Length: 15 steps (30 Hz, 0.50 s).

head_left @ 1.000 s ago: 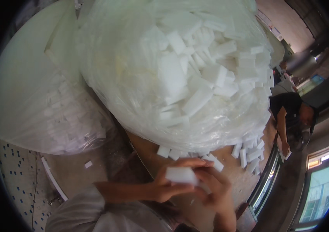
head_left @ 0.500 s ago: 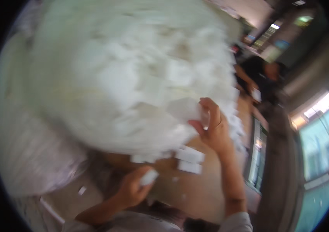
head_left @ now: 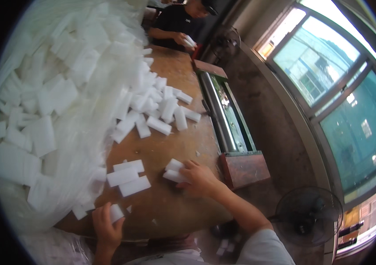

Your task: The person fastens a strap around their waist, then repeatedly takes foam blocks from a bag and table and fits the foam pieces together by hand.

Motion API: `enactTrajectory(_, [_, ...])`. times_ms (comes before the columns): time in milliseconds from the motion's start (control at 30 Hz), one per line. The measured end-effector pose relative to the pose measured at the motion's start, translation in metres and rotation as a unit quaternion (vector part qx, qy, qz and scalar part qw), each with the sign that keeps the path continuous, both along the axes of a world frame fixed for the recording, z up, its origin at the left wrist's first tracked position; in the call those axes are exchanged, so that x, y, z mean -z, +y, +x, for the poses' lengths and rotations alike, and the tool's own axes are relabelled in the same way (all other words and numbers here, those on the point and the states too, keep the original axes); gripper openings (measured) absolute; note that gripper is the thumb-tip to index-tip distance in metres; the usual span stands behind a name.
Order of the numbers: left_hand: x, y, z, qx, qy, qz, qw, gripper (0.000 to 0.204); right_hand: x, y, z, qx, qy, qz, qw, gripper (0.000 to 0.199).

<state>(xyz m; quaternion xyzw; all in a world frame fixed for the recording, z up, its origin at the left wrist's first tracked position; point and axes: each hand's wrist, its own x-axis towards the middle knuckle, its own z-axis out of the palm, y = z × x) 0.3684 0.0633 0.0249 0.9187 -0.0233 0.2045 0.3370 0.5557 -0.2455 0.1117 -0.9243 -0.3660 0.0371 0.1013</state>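
Near the front edge of the wooden table, my left hand (head_left: 106, 229) is closed around a small white block (head_left: 116, 213). My right hand (head_left: 202, 180) rests at the middle of the table, its fingers and thumb closed on a pair of white blocks (head_left: 175, 171) lying side by side. Between my hands sits a loose group of three flat white blocks (head_left: 123, 176), partly overlapping. To the left rises a big heap of white blocks (head_left: 46, 128) inside a clear plastic bag (head_left: 88, 154). More blocks (head_left: 160, 108) have spilled from it onto the table.
A long metal-framed fixture with a shiny roller (head_left: 219, 112) and reddish end blocks runs along the table's right edge (head_left: 245, 170). A fan (head_left: 309, 216) stands at lower right, another farther back. Across the table a person in dark clothes (head_left: 177, 22) holds white pieces. Windows line the right wall.
The view has swung to the right and sharpened. My right hand has come from beside the bagged heap down to two blocks on the tabletop. My left hand still holds its block.
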Motion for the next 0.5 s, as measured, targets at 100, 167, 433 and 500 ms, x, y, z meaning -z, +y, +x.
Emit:
enactTrajectory(100, [-0.001, -0.003, 0.0, -0.014, 0.025, 0.0, 1.0, 0.054, -0.004, 0.017, 0.02, 0.006, 0.043, -0.019, 0.999, 0.034])
enactTrajectory(167, [0.0, -0.005, 0.002, -0.012, 0.027, 0.013, 0.999, 0.053, 0.005, 0.017, 0.029, 0.0, 0.069, -0.024, 0.997, 0.033])
enactTrajectory(433, [-0.007, -0.009, 0.002, -0.038, 0.053, 0.021, 0.998, 0.055, -0.047, -0.161, 0.126, 0.139, -0.154, -0.094, 0.974, 0.026])
enactTrajectory(500, [-0.005, -0.008, 0.004, -0.034, 0.032, 0.018, 0.999, 0.054, -0.056, -0.168, 0.146, 0.167, -0.147, -0.052, 0.974, 0.025])
